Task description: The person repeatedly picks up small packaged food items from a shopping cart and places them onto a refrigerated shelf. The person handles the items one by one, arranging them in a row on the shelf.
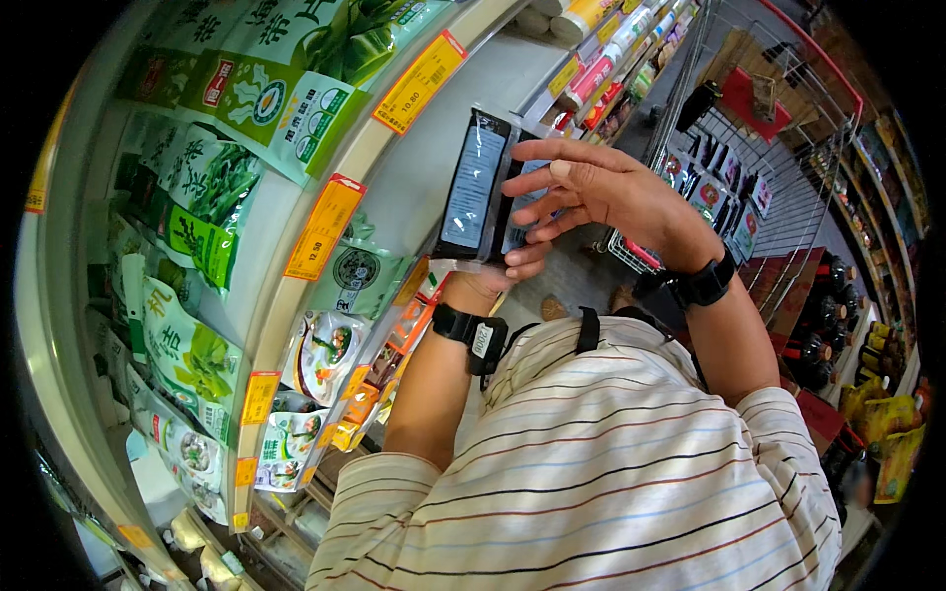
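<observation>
My left hand (514,270) is under the lower end of several flat, dark plastic packets (473,185) with pale printed labels, its fingers curled around their edge. Over the right side of the packets is my right hand (584,188), fingers spread and bent; whether its fingertips press on the packets cannot be made out. The packets stand side by side in front of a pale shelf (436,148). Black bands are strapped on both wrists.
Green and white food bags (192,369) fill shelves at the left, behind yellow price tags (421,81). A wire shopping cart (791,192) at the upper right holds similar packets and flattened cardboard. Dark bottles (820,318) stand at the right.
</observation>
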Demonstrator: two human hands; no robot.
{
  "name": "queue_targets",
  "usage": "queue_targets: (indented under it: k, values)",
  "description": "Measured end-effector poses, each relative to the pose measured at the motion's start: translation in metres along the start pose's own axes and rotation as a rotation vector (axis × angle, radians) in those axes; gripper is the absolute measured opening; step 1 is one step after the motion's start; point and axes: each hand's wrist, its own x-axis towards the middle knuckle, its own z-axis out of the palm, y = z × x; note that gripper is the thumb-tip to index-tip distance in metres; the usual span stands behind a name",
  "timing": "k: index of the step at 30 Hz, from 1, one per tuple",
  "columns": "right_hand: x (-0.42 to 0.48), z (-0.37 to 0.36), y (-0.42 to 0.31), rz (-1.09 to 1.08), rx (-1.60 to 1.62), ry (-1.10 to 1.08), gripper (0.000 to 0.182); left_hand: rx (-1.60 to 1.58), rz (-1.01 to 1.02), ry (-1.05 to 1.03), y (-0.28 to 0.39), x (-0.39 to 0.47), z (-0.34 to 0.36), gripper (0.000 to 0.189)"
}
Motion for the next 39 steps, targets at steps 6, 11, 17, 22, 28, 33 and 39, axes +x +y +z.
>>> queue_targets:
  k: [6,11,17,22,28,33,39]
  values:
    - [0.003,-0.012,0.008,0.037,-0.048,0.101,0.039,-0.07,-0.093,-0.133,0.004,-0.002,-0.01,0.054]
    - [0.007,-0.01,0.017,0.099,-0.076,0.11,0.044,0.103,0.101,0.001,0.003,-0.01,-0.004,0.052]
    - [0.024,-0.004,0.027,0.17,-0.141,0.097,0.049,1.36,0.688,0.771,0.029,-0.017,0.004,0.051]
    - [0.066,-0.031,0.075,0.14,0.026,0.126,0.035,1.387,0.686,0.922,0.037,-0.033,0.022,0.052]
    - [0.126,-0.021,0.094,0.106,0.282,0.106,0.021,1.866,0.858,1.136,0.045,-0.063,0.03,0.049]
    - [0.183,-0.002,0.115,0.052,0.425,0.173,0.021,1.902,0.912,1.147,0.024,-0.076,0.057,0.043]
    - [0.236,0.029,0.126,0.15,0.532,0.229,0.024,1.876,0.873,1.147,0.004,-0.101,0.049,0.037]
